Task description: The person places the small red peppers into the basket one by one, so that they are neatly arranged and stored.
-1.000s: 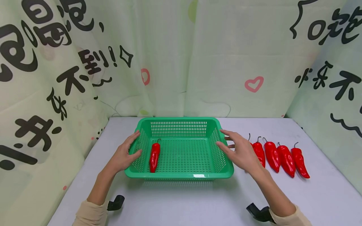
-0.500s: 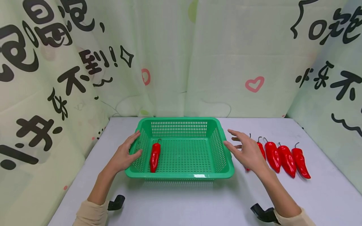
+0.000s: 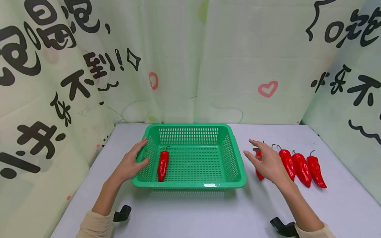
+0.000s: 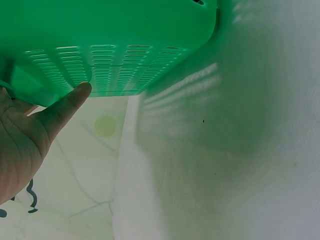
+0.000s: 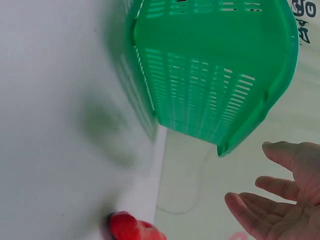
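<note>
A green plastic basket [image 3: 193, 165] stands on the table, with one red chili pepper [image 3: 162, 166] lying inside near its left end. My left hand [image 3: 131, 162] is at the basket's left side, fingers extended along the rim and thumb apart from them. In the left wrist view its thumb [image 4: 65, 107] lies against the slotted outer wall. To the right of the basket, my right hand [image 3: 268, 162] hovers with fingers spread, holding nothing. It partly covers the nearest red chili pepper [image 3: 259, 172] and hides most of another behind it.
Beyond my right hand lie more red chili peppers [image 3: 316, 172] in a row on the white table [image 3: 193, 215]. A printed curtain [image 3: 226, 66] hangs along the back and both sides. Black mounts [image 3: 122, 213] sit at both wrists.
My right hand has left the basket's right rim and moved rightward over the nearest peppers. My left hand and the basket have stayed in place.
</note>
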The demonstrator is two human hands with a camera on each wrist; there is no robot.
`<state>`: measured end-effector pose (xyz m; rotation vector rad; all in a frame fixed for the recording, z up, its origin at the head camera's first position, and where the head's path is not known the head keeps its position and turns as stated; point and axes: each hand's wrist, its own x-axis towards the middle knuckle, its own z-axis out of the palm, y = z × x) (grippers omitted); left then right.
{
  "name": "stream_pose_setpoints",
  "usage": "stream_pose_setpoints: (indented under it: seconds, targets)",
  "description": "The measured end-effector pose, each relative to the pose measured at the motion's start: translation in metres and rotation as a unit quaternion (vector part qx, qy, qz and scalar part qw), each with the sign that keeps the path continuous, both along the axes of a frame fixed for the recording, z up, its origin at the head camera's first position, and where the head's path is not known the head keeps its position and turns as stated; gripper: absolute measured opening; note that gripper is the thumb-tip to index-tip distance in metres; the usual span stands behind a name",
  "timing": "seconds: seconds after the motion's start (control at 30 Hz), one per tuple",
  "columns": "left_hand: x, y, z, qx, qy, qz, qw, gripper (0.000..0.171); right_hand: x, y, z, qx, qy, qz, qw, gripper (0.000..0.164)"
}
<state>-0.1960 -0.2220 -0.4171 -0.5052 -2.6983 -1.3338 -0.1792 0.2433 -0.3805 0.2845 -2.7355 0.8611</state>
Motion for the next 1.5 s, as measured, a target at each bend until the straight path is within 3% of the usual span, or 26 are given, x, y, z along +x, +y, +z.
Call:
stream_pose_setpoints:
  seconds: [0.67, 1.23, 1.5]
  targets:
    - [-0.001, 0.000, 0.000, 0.001, -0.003, -0.001, 1.0000, 0.071, -0.002, 0.023, -0.023, 0.017, -0.036, -0.057, 0.998, 0.068]
    - [0.002, 0.000, 0.003, 0.003, 0.007, -0.001, 1.0000, 0.068, -0.010, 0.036, -0.042, 0.036, -0.066, -0.072, 0.995, 0.069]
    - [0.001, 0.000, 0.001, 0.000, 0.012, 0.000, 0.9999, 0.068, -0.010, 0.038, -0.047, 0.038, -0.057, -0.072, 0.995, 0.067]
